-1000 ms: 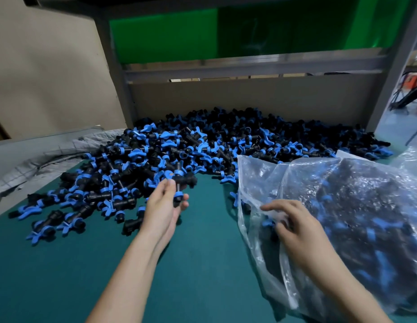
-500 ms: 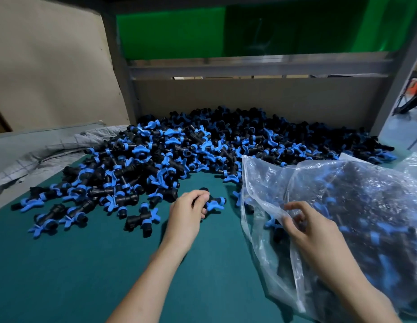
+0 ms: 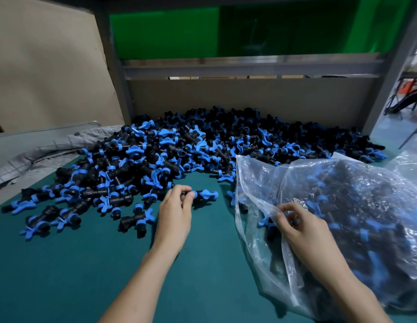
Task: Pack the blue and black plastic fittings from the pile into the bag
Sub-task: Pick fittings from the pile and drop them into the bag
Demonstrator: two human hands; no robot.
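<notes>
Since a second ago the left hand (image 3: 175, 215) has drawn clear of the pile (image 3: 179, 155), which spreads from nine to one o'clock on the green mat (image 3: 63, 276). The hand now pinches one fitting (image 3: 204, 195) turned sideways toward three o'clock. At four o'clock the right hand (image 3: 303, 229) pinches the open edge of the bag (image 3: 354, 194), which is already well filled.

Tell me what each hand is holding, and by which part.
Left hand pinches one fitting by its black body, blue winged end sticking out. Right hand pinches the bag by the clear plastic at its mouth.
</notes>
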